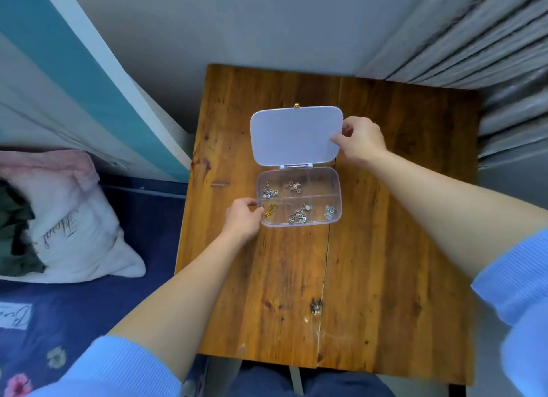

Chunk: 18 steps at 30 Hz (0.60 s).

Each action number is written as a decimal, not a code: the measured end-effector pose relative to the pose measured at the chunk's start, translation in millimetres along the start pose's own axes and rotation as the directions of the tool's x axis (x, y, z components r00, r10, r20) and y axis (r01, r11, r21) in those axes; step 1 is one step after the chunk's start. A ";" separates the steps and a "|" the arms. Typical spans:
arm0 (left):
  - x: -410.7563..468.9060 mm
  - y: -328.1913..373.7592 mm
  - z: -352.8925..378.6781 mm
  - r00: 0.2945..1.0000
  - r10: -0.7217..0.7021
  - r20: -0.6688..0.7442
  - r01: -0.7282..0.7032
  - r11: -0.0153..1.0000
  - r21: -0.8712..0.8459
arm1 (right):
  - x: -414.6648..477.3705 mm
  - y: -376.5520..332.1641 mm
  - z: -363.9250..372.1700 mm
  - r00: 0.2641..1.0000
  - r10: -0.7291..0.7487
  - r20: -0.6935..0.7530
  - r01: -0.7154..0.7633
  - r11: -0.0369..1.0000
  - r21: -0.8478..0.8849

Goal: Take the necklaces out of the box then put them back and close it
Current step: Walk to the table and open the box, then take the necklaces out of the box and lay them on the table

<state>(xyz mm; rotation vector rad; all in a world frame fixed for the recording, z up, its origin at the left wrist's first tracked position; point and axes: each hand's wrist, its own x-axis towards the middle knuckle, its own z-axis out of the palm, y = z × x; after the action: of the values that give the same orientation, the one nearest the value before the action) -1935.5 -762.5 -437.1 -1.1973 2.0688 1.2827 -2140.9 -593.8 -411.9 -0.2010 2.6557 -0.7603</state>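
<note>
Box open on the table, a hand on each end, necklaces inside.
Long axis runs left-right between the two grips, hinge on the far side, lid open away from me. I can't tell if it leans or lies flat. Right hand pinches the lid's right edge. Left hand grips the box's near-left corner. Five tangled bunches sit just right of that grip, links too small to sort. Gold bit behind the lid's far edge, can't identify.
</note>
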 end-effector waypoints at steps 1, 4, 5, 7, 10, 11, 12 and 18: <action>1.4 -4.1 2.4 1.000 0.002 -0.007 -0.002 1.000 -0.006 | 4.8 2.0 7.2 0.999 0.048 -0.003 -0.047 0.999 0.019; 2.3 -14.6 3.9 1.000 0.023 -0.020 -0.024 1.000 -0.009 | 9.1 12.0 28.0 0.984 0.177 0.009 -0.178 0.983 0.035; 3.5 -17.8 3.7 0.999 0.034 -0.019 -0.034 0.999 -0.015 | 8.0 16.4 33.3 0.979 0.201 0.026 -0.202 0.978 0.041; 5.1 -21.4 1.7 0.999 0.035 -0.001 -0.035 0.999 -0.040 | 2.2 22.7 41.1 0.972 0.225 0.069 -0.229 0.972 0.055; 6.8 -22.1 -1.7 0.999 0.002 0.038 0.001 0.996 -0.085 | -10.6 19.9 40.4 0.983 0.182 0.029 -0.180 0.981 -0.067; 7.4 -22.4 -2.4 0.999 -0.004 0.048 0.009 0.995 -0.096 | -16.2 16.5 37.9 0.992 0.128 -0.009 -0.128 0.982 -0.138; 7.7 -22.7 -3.1 0.998 -0.007 0.056 0.012 0.995 -0.100 | -23.3 12.7 35.5 0.998 0.054 -0.039 -0.060 0.979 -0.194; 7.3 -25.3 -4.6 0.998 0.012 0.057 -0.007 0.996 -0.088 | -91.5 1.1 43.6 0.938 -0.218 0.268 0.277 0.939 -0.205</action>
<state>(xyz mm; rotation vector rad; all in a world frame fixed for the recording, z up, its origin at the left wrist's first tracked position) -1917.9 -774.8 -452.8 -1.1748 1.9985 1.4092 -2039.8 -592.5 -418.4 -0.6637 2.5060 -0.4480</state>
